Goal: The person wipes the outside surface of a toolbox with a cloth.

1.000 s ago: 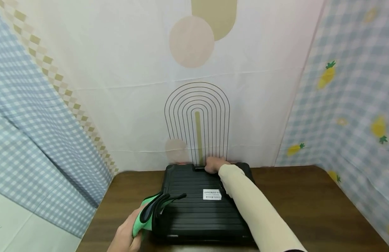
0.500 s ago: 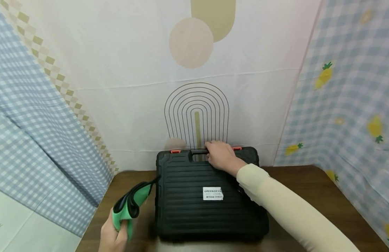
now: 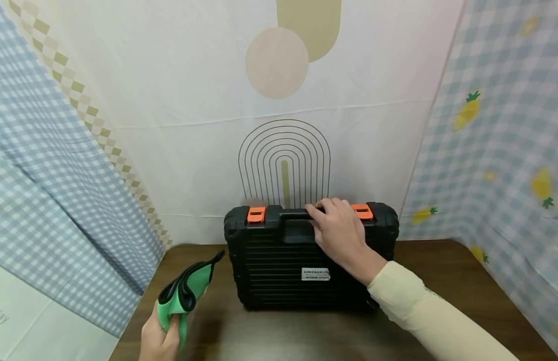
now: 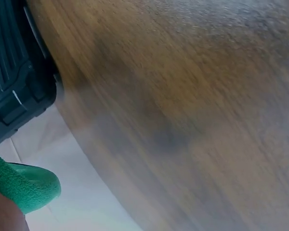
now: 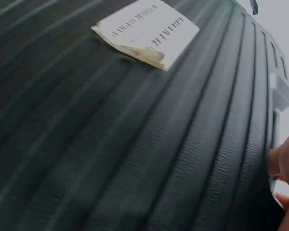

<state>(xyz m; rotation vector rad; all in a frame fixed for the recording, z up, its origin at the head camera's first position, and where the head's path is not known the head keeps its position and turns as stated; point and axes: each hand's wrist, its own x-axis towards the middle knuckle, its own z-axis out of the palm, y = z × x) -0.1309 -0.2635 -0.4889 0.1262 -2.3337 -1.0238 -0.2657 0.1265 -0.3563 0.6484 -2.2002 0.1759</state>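
Note:
A black ribbed plastic tool case (image 3: 279,271) stands upright on the wooden table, its handle and two orange latches on top. My right hand (image 3: 339,230) grips the handle right of its middle; in the right wrist view a few fingers (image 5: 284,163) show at the case's edge. A white label (image 5: 149,31) with a lifted corner sticks to the ribbed side. My left hand (image 3: 159,333) holds a folded green cloth with black edging (image 3: 186,291), apart from the case on its left. The left wrist view catches the cloth (image 4: 26,187) beside the case's corner.
The brown wooden table (image 3: 441,301) has rounded far corners. A pale printed curtain (image 3: 193,165) hangs close behind the case. Blue checked cloths (image 3: 71,165) hang along both sides.
The case has tipped up from lying flat to standing, raised by my right hand on its handle. My left hand with the cloth has moved left, off the case.

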